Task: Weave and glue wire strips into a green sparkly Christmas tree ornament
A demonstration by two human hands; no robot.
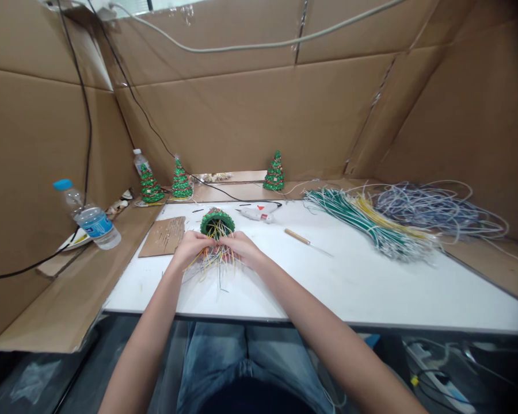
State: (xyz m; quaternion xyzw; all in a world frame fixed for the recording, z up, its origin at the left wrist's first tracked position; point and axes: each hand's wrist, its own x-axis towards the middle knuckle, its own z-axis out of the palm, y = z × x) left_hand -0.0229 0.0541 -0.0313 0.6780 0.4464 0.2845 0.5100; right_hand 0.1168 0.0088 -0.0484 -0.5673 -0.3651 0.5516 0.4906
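Note:
A small green tree [217, 217] lies on its side on the white table, its open base facing me. Thin yellow and white wires [218, 232] spill out of that base toward me. My left hand [194, 247] is closed on the wires from the left, fingers pinched together. From the right, my right hand [240, 246] pinches the same bundle, and the fingertips of both hands nearly meet just below the base. Loose wire ends fan out beneath my hands over the tabletop.
A glue gun [258, 214] and a wooden-handled awl [297, 236] lie right of the hands. Green wire bundles [354, 218] are farther right. Cardboard [162, 237] and a bottle [97, 224] stand left. Finished-looking trees [274, 172] line the back.

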